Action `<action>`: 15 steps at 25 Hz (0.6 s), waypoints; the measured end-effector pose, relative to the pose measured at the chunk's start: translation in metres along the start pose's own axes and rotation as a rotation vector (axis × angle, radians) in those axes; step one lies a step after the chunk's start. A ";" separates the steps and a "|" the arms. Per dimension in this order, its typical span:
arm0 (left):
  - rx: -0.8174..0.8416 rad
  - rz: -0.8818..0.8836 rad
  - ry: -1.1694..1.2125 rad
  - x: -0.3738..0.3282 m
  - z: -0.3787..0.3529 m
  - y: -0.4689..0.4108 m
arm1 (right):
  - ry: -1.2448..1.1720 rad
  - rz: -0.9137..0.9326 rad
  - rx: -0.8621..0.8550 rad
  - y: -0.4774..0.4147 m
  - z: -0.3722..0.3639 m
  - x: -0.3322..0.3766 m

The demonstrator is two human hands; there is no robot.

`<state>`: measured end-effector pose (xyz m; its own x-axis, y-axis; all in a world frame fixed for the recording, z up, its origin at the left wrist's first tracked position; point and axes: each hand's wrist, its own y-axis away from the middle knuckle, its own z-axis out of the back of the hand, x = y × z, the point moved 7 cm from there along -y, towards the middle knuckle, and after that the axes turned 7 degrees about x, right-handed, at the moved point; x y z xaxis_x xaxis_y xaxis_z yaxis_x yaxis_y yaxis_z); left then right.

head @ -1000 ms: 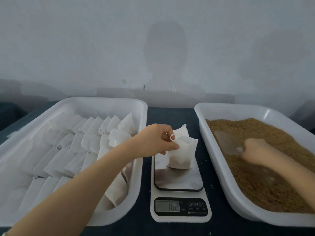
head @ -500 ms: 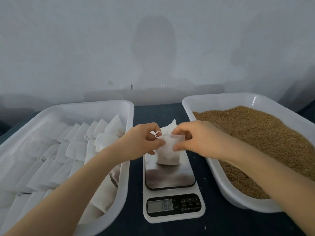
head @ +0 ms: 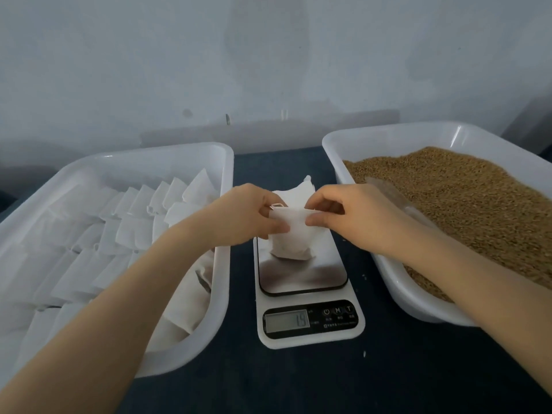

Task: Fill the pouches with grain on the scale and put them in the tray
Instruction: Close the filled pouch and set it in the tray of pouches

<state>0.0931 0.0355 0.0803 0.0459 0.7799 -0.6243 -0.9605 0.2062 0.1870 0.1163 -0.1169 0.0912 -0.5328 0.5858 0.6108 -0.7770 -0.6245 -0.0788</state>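
Observation:
A small white pouch [head: 291, 237] with a bulging bottom stands on the steel plate of the kitchen scale [head: 310, 297] in the middle. My left hand [head: 245, 216] pinches its top left corner, where a string loop shows. My right hand [head: 355, 218] pinches the top right edge. A stack of flat white pouches [head: 298, 191] lies just behind it. The scale's display reads a low number. Brown grain [head: 466, 198] fills the white tray [head: 385, 138] on the right, and a clear scoop [head: 397, 198] lies in it.
A large white tray [head: 167, 150] on the left holds several rows of white pouches [head: 134, 225]. Everything sits on a dark tabletop [head: 298, 383]. A grey wall rises close behind. A few loose grains lie on the table near the scale.
My right hand left the scoop in the grain and came over to the pouch's top edge. Both hands now pinch the pouch mouth, and the scale reading has dropped.

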 end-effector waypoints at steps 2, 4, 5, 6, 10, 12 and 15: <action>-0.022 0.004 0.067 0.001 0.000 0.000 | 0.011 -0.001 -0.030 0.001 0.002 0.001; -0.031 0.009 0.104 0.001 0.000 0.000 | 0.024 0.016 -0.108 0.003 0.008 0.005; -0.024 0.009 0.101 0.001 0.000 0.000 | 0.034 0.019 -0.122 0.004 0.010 0.005; -0.008 0.009 0.072 0.000 -0.001 0.000 | 0.039 0.015 -0.109 0.003 0.009 0.005; 0.029 0.016 -0.100 -0.005 -0.001 0.001 | 0.019 -0.008 -0.035 0.002 0.004 0.002; 0.026 0.018 -0.100 -0.006 0.000 0.002 | 0.037 -0.004 -0.057 0.003 0.006 0.001; 0.037 0.006 -0.075 -0.007 -0.001 0.003 | 0.039 -0.008 -0.053 0.002 0.005 -0.001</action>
<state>0.0897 0.0305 0.0846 0.0622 0.8231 -0.5645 -0.9499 0.2224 0.2195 0.1166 -0.1212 0.0941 -0.5386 0.6108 0.5803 -0.7973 -0.5923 -0.1165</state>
